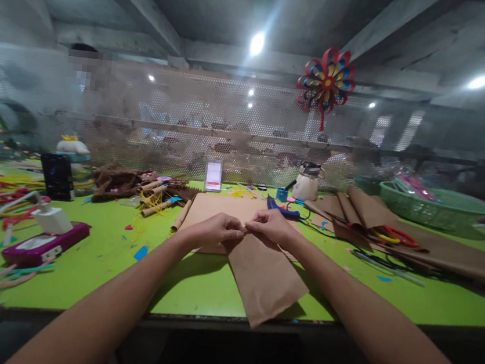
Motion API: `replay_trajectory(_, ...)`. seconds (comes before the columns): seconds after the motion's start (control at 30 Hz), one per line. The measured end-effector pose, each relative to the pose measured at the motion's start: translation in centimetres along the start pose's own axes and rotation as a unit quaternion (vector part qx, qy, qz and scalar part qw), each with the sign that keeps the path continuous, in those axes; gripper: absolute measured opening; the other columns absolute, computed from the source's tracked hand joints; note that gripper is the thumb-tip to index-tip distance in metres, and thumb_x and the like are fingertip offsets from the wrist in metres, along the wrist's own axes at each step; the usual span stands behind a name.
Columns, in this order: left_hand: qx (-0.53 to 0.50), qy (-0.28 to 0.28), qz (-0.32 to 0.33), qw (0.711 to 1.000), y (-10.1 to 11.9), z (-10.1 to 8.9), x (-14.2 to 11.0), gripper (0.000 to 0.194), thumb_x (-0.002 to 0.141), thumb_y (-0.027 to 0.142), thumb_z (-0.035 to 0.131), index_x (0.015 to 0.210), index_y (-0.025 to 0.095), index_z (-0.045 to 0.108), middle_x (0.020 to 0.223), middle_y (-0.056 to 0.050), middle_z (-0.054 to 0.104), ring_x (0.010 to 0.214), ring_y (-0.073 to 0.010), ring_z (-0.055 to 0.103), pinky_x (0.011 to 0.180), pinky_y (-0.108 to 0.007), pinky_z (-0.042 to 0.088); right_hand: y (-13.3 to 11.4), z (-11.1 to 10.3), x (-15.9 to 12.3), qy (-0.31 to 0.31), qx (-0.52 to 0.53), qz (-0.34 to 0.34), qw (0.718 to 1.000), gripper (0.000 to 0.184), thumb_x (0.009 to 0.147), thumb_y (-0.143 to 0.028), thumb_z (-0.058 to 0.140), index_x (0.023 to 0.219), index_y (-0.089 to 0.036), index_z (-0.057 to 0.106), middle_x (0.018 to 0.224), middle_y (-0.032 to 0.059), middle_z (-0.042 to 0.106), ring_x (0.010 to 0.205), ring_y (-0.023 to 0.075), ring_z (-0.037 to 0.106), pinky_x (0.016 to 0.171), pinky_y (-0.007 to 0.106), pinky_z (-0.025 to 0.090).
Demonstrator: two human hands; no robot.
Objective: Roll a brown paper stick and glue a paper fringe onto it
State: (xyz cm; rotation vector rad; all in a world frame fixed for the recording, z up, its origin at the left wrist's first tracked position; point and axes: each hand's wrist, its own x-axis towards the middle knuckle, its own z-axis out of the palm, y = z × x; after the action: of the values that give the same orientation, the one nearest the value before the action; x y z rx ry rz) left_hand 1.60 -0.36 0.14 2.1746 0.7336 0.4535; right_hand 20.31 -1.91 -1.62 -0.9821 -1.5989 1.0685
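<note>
Both hands meet over the green table, pinching the far end of a piece of brown kraft paper [264,278]. My left hand [215,230] is closed on the paper's edge from the left. My right hand [270,225] grips the same end, its fingertips touching or nearly touching the left ones. The paper widens toward me, and its near corner reaches the table's front edge. Under and behind the hands lies a flat tan board or sheet [209,206]. Just beyond my right hand rests a blue glue gun [282,209]. The fingertips hide the pinched end.
To the left are a purple power strip [47,244] with a white charger [52,220], and a black phone [57,176]. Rolled brown paper pieces [156,207] lie behind. At right are brown paper sheets [366,211], red-handled scissors [400,236] and a green basket [436,207].
</note>
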Motion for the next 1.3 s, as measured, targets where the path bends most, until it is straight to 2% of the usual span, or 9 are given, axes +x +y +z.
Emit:
replay_trajectory(0.1, 0.016, -0.003, -0.001, 1.000, -0.1, 0.0, -0.1, 0.029, 0.076, 0.042, 0.053, 0.075, 0.013, 0.056, 0.066, 0.001, 0.049, 0.061, -0.0106, 0.042, 0.058, -0.023, 0.035, 0.0, -0.6, 0.0, -0.026, -0.047, -0.009, 0.999, 0.030, 0.058, -0.040, 0.070, 0.061, -0.012, 0.059, 0.055, -0.0006, 0.057, 0.052, 0.0091, 0.048, 0.050, 0.021, 0.036)
replay_trajectory(0.27, 0.075, -0.019, 0.011, 0.997, 0.1, 0.3, -0.1, 0.028, 0.077, 0.040, 0.050, 0.078, 0.014, 0.059, 0.066, 0.001, 0.051, 0.061, -0.0110, 0.043, 0.056, -0.022, 0.033, -0.1, -1.8, 0.0, -0.136, -0.152, -0.017, 0.979, 0.032, 0.063, -0.041, 0.066, 0.071, -0.010, 0.067, 0.056, 0.0000, 0.057, 0.050, 0.0083, 0.046, 0.046, 0.019, 0.033)
replay_trajectory(0.33, 0.093, -0.019, 0.016, 0.995, 0.1, 0.4, 0.0, 0.027, 0.077, 0.039, 0.049, 0.077, 0.014, 0.059, 0.067, 0.001, 0.052, 0.062, -0.0109, 0.043, 0.056, -0.021, 0.033, 0.0, -2.0, 0.1, -0.152, -0.161, -0.028, 0.975, 0.032, 0.065, -0.041, 0.065, 0.071, -0.010, 0.068, 0.053, -0.0010, 0.055, 0.048, 0.0077, 0.044, 0.045, 0.019, 0.032)
replay_trajectory(0.57, 0.113, -0.027, 0.023, 0.993, 0.2, 0.1, 0.1, 0.023, 0.076, 0.036, 0.050, 0.073, 0.014, 0.055, 0.065, 0.002, 0.050, 0.061, -0.0106, 0.044, 0.056, -0.021, 0.033, 0.6, -1.9, 0.5, -0.110, -0.141, -0.045, 0.983, 0.033, 0.061, -0.042, 0.069, 0.065, -0.009, 0.066, 0.056, 0.0002, 0.058, 0.050, 0.0077, 0.045, 0.048, 0.020, 0.032)
replay_trajectory(0.77, 0.036, -0.041, -0.038, 0.998, 0.5, -0.2, -0.1, 0.032, 0.078, 0.046, 0.049, 0.070, 0.015, 0.051, 0.058, 0.001, 0.054, 0.055, -0.0127, 0.054, 0.052, -0.023, 0.038, 0.7, -2.8, 0.9, -0.086, -0.092, -0.009, 0.992, 0.037, 0.056, -0.044, 0.073, 0.065, -0.009, 0.066, 0.056, 0.0015, 0.059, 0.049, 0.0074, 0.046, 0.046, 0.020, 0.032)
replay_trajectory(0.87, -0.005, -0.053, -0.056, 0.997, 0.5, -0.4, -0.2, 0.034, 0.077, 0.050, 0.049, 0.073, 0.016, 0.049, 0.055, 0.002, 0.055, 0.053, -0.0135, 0.057, 0.051, -0.023, 0.039, 0.3, -3.7, 1.0, -0.073, -0.082, -0.005, 0.994, 0.037, 0.056, -0.045, 0.073, 0.064, -0.009, 0.065, 0.049, -0.0014, 0.055, 0.044, 0.0061, 0.043, 0.043, 0.019, 0.031)
replay_trajectory(0.97, -0.024, -0.057, -0.052, 0.997, 0.5, -0.7, -0.4, 0.036, 0.078, 0.052, 0.049, 0.076, 0.016, 0.050, 0.053, 0.002, 0.055, 0.048, -0.0117, 0.055, 0.049, -0.022, 0.038, -0.1, -4.6, 0.8, -0.074, -0.062, -0.014, 0.995, 0.037, 0.060, -0.046, 0.071, 0.060, -0.010, 0.062, 0.041, -0.0036, 0.050, 0.037, 0.0056, 0.040, 0.039, 0.019, 0.029)
replay_trajectory(1.13, -0.033, -0.049, -0.042, 0.997, -0.4, -0.8, -0.5, 0.035, 0.078, 0.051, 0.050, 0.072, 0.016, 0.051, 0.049, 0.004, 0.050, 0.042, -0.0091, 0.047, 0.043, -0.021, 0.033, 0.2, -5.2, 0.7, -0.092, -0.031, -0.010, 0.995, 0.035, 0.063, -0.044, 0.069, 0.056, -0.012, 0.056, 0.039, -0.0022, 0.052, 0.034, 0.0077, 0.044, 0.037, 0.020, 0.030)
replay_trajectory(1.3, -0.065, -0.047, -0.041, 0.996, -0.7, -0.7, -0.4, 0.033, 0.079, 0.048, 0.051, 0.073, 0.015, 0.052, 0.057, 0.002, 0.054, 0.048, -0.0097, 0.052, 0.050, -0.022, 0.038, 0.7, -4.8, 1.0, -0.094, -0.019, -0.025, 0.995, 0.033, 0.066, -0.042, 0.068, 0.058, -0.012, 0.055, 0.043, -0.0040, 0.050, 0.038, 0.0058, 0.043, 0.040, 0.018, 0.030)
